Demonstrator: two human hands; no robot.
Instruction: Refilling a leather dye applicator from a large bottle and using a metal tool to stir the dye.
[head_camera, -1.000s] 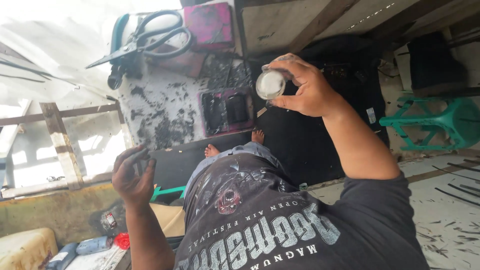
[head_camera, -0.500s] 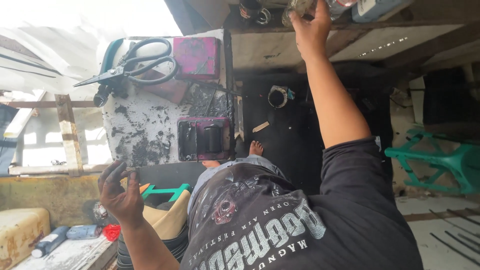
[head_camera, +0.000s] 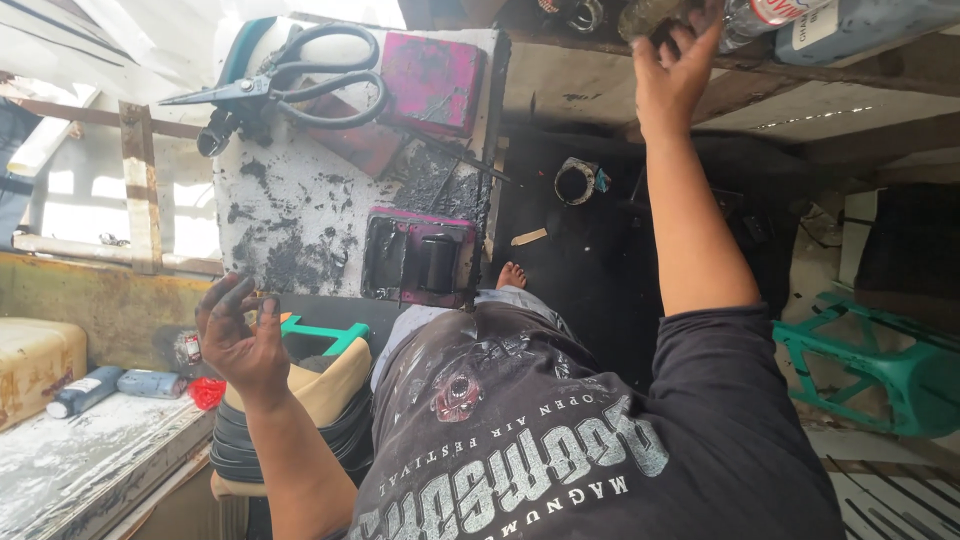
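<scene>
Your right hand (head_camera: 672, 75) is stretched far out to the shelf (head_camera: 800, 100) at the top of the view, fingers spread and curled over a dark, round thing (head_camera: 655, 15) at the shelf's edge. You touch it, but I cannot tell whether you actually grip it, because the frame cuts it off. Just beside that hand stand bottles (head_camera: 830, 20) on the same shelf.

Your left hand (head_camera: 240, 335) hangs free near your lap, ink-black fingers loosely bent and apart, holding nothing. It is nearest the green stool leg (head_camera: 325, 333) and the tan cushion (head_camera: 320, 385) beneath it.

Ahead of you lies the white, ink-smeared board (head_camera: 300, 200). On it rest the scissors (head_camera: 290, 75), blades pointing left, a pink block (head_camera: 435, 80) beside them, and a black-stained pink tray (head_camera: 420, 260) at the near edge. Past the board, on the black floor, sits a small round tin (head_camera: 577, 182), open side up, with a pale stick (head_camera: 528, 237) near it. Your bare foot (head_camera: 511, 275) shows just below the stick. A green stool (head_camera: 880, 370) stands well off to your right. At the far left, a small bottle (head_camera: 85, 392) lies on a white ledge (head_camera: 70, 460).
</scene>
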